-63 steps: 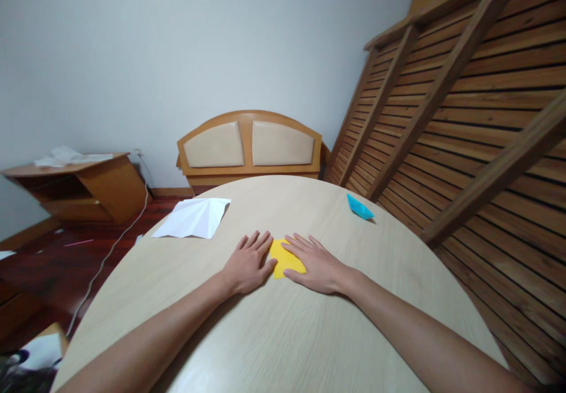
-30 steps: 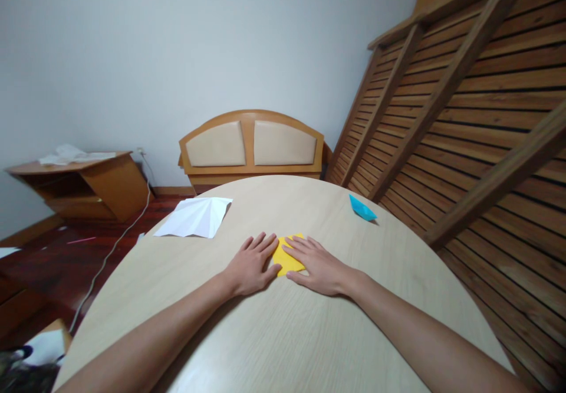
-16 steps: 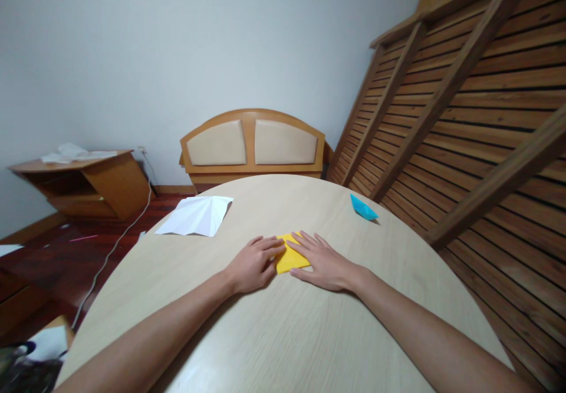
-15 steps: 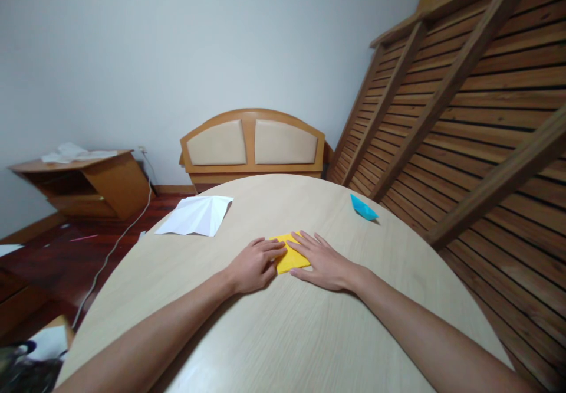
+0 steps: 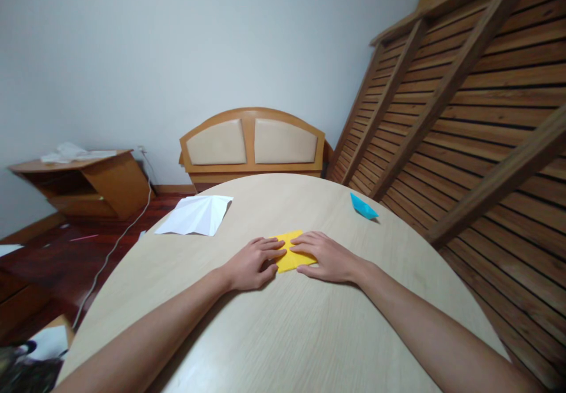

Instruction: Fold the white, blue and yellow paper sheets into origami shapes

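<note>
A folded piece of yellow paper lies flat on the pale round wooden table, between my two hands. My left hand rests on its left side, fingers stretched over the paper and thumb near its lower edge. From the other side my right hand lies over the paper's right part, its fingers extended and slightly bent, the thumb apart from them. The fingers hide both side edges of the paper.
A creased white sheet lies at the table's far left. A small blue folded paper boat sits at the far right. Wooden slats lean along the right side. Behind the table stands a headboard; a low cabinet is at left.
My right hand has shifted slightly right across the yellow paper, and its fingers have drawn closer together and bent a little. My left hand stays almost in place.
</note>
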The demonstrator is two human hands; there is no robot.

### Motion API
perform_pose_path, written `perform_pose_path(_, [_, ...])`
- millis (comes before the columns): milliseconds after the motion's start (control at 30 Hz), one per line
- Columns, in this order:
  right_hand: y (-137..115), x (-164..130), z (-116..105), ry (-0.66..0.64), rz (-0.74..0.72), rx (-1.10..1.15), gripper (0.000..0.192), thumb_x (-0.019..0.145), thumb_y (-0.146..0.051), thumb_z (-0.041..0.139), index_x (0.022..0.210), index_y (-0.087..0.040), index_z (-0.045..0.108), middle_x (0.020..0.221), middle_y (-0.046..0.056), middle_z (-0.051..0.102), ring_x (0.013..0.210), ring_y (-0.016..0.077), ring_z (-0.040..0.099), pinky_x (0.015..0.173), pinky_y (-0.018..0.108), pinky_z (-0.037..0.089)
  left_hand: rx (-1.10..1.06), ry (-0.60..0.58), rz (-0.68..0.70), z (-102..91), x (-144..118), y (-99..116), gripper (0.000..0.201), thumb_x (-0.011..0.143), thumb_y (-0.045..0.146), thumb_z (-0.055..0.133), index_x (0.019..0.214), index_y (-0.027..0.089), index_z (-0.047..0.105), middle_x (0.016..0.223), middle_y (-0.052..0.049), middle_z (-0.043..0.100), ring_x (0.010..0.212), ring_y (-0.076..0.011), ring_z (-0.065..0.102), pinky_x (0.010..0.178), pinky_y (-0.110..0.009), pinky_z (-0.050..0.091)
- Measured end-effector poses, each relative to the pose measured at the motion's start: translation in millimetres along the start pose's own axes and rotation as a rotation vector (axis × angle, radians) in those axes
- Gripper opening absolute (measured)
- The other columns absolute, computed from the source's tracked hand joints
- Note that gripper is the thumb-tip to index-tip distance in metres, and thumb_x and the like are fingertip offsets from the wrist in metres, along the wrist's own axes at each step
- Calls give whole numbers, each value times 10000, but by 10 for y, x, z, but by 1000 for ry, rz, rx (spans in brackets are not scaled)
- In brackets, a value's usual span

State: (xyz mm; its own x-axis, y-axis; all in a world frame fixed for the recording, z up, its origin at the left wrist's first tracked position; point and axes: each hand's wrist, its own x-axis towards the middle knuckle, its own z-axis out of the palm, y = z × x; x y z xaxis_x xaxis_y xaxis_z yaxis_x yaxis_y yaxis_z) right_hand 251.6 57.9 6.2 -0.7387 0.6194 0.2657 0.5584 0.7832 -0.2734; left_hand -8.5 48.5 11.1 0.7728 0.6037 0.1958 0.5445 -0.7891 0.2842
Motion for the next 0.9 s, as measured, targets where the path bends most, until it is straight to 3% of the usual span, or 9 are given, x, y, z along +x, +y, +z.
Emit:
perform_pose_path(300, [-22,18,-1,20,-85,2,233,905,-301,625,1096,-192,702,1123,86,725,1073,230,649,1006,405,441,-35,17,-5,59,-9,-67,492,861,219,552,1349,148,562,1448,-128,528,1367,-274,457,1153,-471,341])
perform_pose_path(667, [-13,26,2,32,-80,14,197,962,-234,520,1045,-192,694,1045,67,735,987,196,660,934,341,471,-44,39,-21,47,-22,-41,471,862,336,604,1293,151,559,1423,-147,549,1330,-308,492,1106,-498,396])
perform_pose_path(900, [-76,22,-27,26,-30,3,191,953,-232,518,1007,-188,696,1030,74,732,959,202,658,878,332,481,-56,123,-77,103,15,-29,280,941,292,536,1191,193,615,1301,-103,651,1217,-250,593,1051,-424,451])
